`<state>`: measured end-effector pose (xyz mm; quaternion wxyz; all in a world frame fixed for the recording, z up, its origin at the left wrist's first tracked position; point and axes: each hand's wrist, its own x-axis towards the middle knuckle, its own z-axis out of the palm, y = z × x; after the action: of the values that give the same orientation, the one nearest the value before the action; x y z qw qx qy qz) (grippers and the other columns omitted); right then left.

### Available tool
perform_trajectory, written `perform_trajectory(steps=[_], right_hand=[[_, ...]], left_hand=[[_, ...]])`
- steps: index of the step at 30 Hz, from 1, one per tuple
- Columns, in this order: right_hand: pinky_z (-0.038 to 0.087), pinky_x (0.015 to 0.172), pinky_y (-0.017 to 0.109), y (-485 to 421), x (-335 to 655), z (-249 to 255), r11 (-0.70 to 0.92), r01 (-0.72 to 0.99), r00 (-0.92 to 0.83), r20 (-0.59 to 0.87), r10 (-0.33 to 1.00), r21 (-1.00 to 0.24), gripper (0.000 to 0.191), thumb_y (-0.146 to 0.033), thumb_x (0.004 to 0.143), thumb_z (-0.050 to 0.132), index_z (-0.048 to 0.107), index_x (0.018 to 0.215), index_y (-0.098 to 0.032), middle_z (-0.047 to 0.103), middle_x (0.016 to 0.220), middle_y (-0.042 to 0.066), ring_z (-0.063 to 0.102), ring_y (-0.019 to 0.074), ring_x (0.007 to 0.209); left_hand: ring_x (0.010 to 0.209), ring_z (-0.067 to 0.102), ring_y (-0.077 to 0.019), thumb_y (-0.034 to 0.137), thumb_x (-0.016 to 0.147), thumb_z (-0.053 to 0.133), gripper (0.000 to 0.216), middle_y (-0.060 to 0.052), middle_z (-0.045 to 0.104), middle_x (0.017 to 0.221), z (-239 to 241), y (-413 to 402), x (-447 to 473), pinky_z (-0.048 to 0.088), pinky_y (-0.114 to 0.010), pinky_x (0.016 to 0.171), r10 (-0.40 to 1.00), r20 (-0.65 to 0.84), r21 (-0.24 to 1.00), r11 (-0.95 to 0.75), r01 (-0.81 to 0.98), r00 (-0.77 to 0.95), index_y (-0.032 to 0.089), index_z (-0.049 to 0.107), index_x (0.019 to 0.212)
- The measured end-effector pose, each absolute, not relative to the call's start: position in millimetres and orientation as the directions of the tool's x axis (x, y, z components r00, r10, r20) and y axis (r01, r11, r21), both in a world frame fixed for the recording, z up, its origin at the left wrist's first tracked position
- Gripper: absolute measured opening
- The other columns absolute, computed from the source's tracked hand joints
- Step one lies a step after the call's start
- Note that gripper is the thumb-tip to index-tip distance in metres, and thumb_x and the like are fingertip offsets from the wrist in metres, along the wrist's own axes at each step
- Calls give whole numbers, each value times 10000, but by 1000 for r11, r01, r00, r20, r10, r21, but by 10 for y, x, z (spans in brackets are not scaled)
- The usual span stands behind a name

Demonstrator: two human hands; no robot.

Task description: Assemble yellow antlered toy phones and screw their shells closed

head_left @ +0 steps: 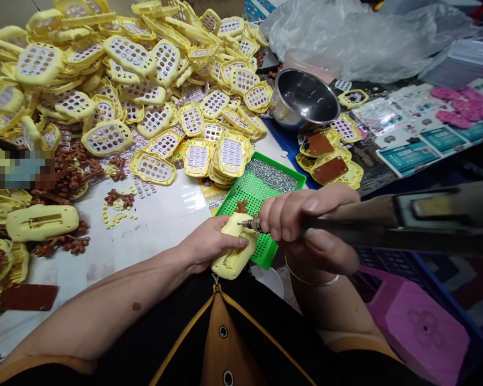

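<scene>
My left hand [209,244] grips a pale yellow plastic toy-phone shell [234,256], held against my body at the near table edge. My right hand [309,225] is wrapped round a dark powered screwdriver [406,220]; its thin bit [247,224] touches the upper face of the shell. A small brown plastic piece [241,206] sits just above the shell. Behind both hands lies a green perforated tray [261,195] with a heap of tiny silver screws [271,176] in its far part.
A big pile of yellow keypad shells [145,80] fills the back left. A steel bowl [304,99] stands at the back, clear plastic bags [358,37] beyond it. Printed cards [422,134] lie at right, brown parts [72,171] at left, a pink stool [418,321] lower right.
</scene>
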<state>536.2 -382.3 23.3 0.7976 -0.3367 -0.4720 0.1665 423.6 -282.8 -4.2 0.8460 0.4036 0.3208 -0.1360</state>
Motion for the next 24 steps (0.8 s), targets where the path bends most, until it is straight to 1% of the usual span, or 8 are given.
perform_trajectory(steps=[3,8,11,14,16,19,22,24], right_hand=[[449,430,245,-3793,5374,222,706,21,436,642,631,-708,119,-203,761,614,579,870,-238,485,539,-72,466,90,424],[461,439,237,-3769,5416,203,657,-26,332,614,716,-753,118,-181,724,648,554,777,-226,512,551,-63,505,93,441],[454,428,229,-3759,5426,185,671,-26,291,637,714,-741,132,-176,701,650,529,730,-220,510,538,-64,499,86,424],[444,424,212,-3760,5411,176,675,-8,294,644,707,-738,147,-196,713,644,501,695,-224,501,515,-73,483,72,403],[453,437,217,-3780,5387,195,672,12,299,644,704,-740,138,-193,717,640,507,701,-227,515,518,-68,492,75,412],[471,445,236,-3860,5345,282,681,49,309,659,686,-731,101,-186,719,641,556,757,-227,524,514,-62,505,88,422],[483,436,254,-3959,5364,374,681,114,389,663,639,-723,69,-226,774,635,605,836,-232,497,489,-69,489,92,392],[481,427,263,-3988,5450,358,680,196,459,679,573,-706,91,-249,790,642,626,879,-254,490,489,-72,479,95,375]], left_hand=[[627,619,-174,182,580,766,309,-51,663,725,-57,-2828,4251,438,-298,630,33,-671,598,616,514,741,129,621,847],[561,580,-146,115,561,720,243,-16,625,649,-88,-2813,4278,419,-279,587,22,-671,601,602,526,741,135,609,777],[539,550,-132,86,541,692,222,11,590,610,-86,-2806,4283,416,-283,592,17,-663,598,614,516,748,145,589,730],[531,532,-125,91,529,694,220,19,575,599,-72,-2810,4279,405,-280,589,27,-659,603,616,507,752,148,579,708],[540,534,-124,97,528,707,234,20,575,609,-67,-2817,4274,405,-279,594,33,-659,604,618,503,751,147,583,720],[555,551,-131,101,537,724,271,12,591,631,-72,-2823,4266,423,-285,602,30,-663,598,623,505,748,142,604,777],[605,599,-159,125,582,736,305,-34,650,709,-78,-2808,4254,465,-305,626,20,-660,566,670,480,751,129,630,868],[666,635,-182,138,629,732,351,-69,686,796,-74,-2784,4246,499,-324,659,21,-647,528,734,428,763,132,629,965]])
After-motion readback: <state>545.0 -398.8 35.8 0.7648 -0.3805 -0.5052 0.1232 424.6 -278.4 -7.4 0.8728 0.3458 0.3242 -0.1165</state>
